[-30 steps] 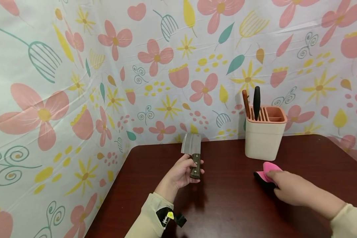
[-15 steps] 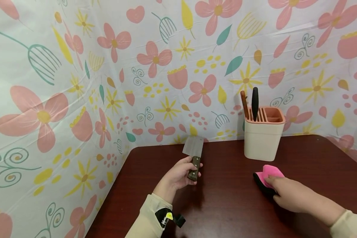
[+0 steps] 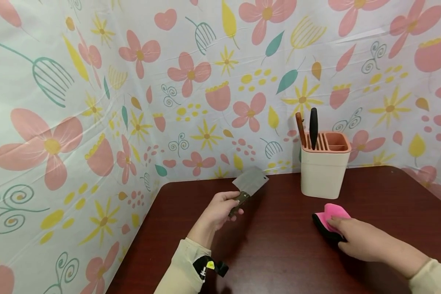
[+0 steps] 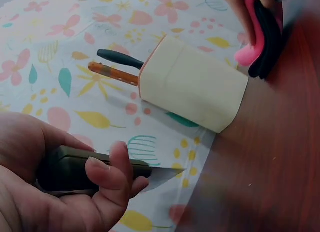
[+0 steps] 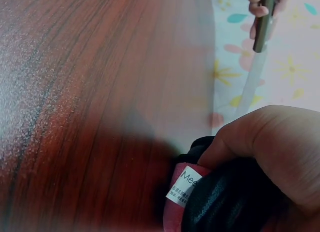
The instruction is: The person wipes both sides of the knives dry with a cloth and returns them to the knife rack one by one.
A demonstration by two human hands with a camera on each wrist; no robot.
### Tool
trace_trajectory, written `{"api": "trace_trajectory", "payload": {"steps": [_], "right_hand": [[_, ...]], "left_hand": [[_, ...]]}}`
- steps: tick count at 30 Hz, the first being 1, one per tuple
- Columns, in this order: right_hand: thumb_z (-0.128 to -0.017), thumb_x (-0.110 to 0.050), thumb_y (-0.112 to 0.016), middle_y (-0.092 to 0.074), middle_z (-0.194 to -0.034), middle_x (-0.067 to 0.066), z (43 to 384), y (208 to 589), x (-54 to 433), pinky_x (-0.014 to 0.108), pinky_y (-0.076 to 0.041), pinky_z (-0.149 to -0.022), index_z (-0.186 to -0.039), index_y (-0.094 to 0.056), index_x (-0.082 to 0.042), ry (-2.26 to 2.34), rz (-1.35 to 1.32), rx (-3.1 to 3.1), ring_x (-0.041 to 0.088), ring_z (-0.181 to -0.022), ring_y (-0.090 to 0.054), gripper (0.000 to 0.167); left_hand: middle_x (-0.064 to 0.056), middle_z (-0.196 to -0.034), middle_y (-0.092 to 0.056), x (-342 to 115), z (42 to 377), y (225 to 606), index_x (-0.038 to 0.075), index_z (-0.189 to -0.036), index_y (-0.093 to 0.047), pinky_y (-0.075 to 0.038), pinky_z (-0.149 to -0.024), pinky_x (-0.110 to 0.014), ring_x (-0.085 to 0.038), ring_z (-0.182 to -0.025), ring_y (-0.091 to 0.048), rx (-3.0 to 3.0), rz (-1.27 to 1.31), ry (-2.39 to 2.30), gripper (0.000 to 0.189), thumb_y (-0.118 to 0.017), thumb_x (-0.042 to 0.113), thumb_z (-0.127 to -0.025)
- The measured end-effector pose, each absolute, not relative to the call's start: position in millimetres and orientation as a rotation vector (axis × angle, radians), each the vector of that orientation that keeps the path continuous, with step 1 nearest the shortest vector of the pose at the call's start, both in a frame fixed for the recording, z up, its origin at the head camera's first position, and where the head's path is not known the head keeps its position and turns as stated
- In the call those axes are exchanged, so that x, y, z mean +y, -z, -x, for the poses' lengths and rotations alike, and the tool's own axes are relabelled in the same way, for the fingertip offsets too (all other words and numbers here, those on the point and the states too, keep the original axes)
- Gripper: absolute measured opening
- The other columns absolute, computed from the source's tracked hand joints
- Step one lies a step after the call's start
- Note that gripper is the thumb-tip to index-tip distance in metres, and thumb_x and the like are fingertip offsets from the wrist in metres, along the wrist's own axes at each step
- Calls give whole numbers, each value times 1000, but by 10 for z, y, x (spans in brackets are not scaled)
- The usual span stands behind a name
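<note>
My left hand (image 3: 220,209) grips a cleaver (image 3: 251,181) by its dark wooden handle, the broad metal blade angled up and to the right above the table's back part. In the left wrist view, fingers curl round the handle (image 4: 75,168) and the blade points away. My right hand (image 3: 367,239) holds a folded pink and black cloth (image 3: 334,212) low over the table, right of the cleaver. The right wrist view shows the thumb pressed on the cloth (image 5: 215,202), which bears a white label. Whether the cloth touches the table I cannot tell.
A cream knife holder (image 3: 322,173) with an orange slotted top stands at the back right. A black-handled knife (image 3: 313,126) and a brown wooden handle (image 3: 300,128) stick up from it. Patterned sheeting (image 3: 191,122) hangs behind and left of the dark red table (image 3: 279,245).
My left hand has turned the cleaver, so its blade swings from near upright to tilted right. The right hand with the cloth has hardly moved.
</note>
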State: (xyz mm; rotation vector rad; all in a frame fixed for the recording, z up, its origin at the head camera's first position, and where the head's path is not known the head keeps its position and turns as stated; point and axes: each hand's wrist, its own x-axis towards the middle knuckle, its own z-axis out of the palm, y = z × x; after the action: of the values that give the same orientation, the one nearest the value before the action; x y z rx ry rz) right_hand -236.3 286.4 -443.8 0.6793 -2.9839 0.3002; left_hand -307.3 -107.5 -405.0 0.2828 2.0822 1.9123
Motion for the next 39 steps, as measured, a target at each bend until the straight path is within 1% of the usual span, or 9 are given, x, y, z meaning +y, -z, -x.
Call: {"api": "trace_trajectory", "payload": {"steps": [7,12,14,19,26,28,31,34,39], "right_hand": [[-76,-17,-79,-68,-129,12,2365,4395,2880,39,-57,-83,-133,-63,3,-366,-669,-3018,15,-99,-67,63],[-86,-39,-80,-69,-100,-3,2400,4250,2983,23,-45,-68,-139,-56,8,-529,-740,-3071,0,-75,-53,74],[-91,-47,-75,-69,-89,-6,2449,4138,3046,26,-52,-72,-138,-58,7,-504,-756,-3034,3,-80,-62,73],[-97,-39,-71,-76,-111,19,2675,3771,3224,54,-58,-89,-134,-65,2,-431,-633,-2854,34,-107,-73,56],[-95,-14,-59,-69,-80,17,2998,3361,3425,42,-46,-59,-140,-58,3,-367,-395,-2662,21,-56,-51,48],[-94,-11,-55,-70,-94,24,3080,3314,3448,42,-45,-62,-148,-50,2,-361,-360,-2667,26,-62,-52,55],[-94,-8,-53,-52,-145,35,3220,3319,3473,61,-50,-84,-155,-39,4,-320,-394,-2686,47,-106,-61,64],[-95,-9,-53,-38,-155,37,3324,3389,3482,71,-40,-104,-156,-33,7,-315,-423,-2732,56,-139,-42,66],[-98,-11,-51,-35,-159,34,3393,3500,3492,70,-34,-112,-153,-37,10,-324,-405,-2737,55,-144,-37,60]], "left_hand": [[-22,-128,-68,-1084,3131,4012,6,-131,-68,-49,-55,-26,-11,-65,-70,2274,-234,-2020,31,-56,9,-102],[-23,-113,-72,-1074,3193,3904,2,-118,-73,-52,-49,-27,-13,-60,-72,2351,-254,-2123,23,-64,12,-99],[-19,-119,-71,-1071,3216,3830,1,-116,-72,-55,-49,-30,-18,-62,-74,2368,-275,-2159,23,-66,15,-99],[-20,-94,-75,-1047,3285,3616,5,-108,-73,-59,-53,-41,-34,-66,-75,2469,-383,-2189,20,-68,21,-98],[-6,-59,-62,-882,3389,3185,10,-85,-67,-55,-48,-40,-40,-54,-64,2651,-641,-2107,19,-65,25,-97],[-4,-56,-59,-801,3413,3033,12,-82,-64,-50,-45,-36,-39,-51,-61,2680,-701,-2081,21,-62,26,-97],[-4,-53,-55,-677,3441,2804,14,-78,-59,-42,-41,-33,-34,-47,-57,2726,-790,-2032,24,-58,27,-98],[-4,-53,-54,-544,3451,2575,14,-77,-55,-40,-41,-33,-30,-47,-60,2765,-870,-1979,26,-56,29,-97],[-5,-53,-54,-314,3411,2227,16,-75,-48,-41,-40,-34,-30,-48,-60,2811,-941,-1874,26,-54,30,-97]]}}
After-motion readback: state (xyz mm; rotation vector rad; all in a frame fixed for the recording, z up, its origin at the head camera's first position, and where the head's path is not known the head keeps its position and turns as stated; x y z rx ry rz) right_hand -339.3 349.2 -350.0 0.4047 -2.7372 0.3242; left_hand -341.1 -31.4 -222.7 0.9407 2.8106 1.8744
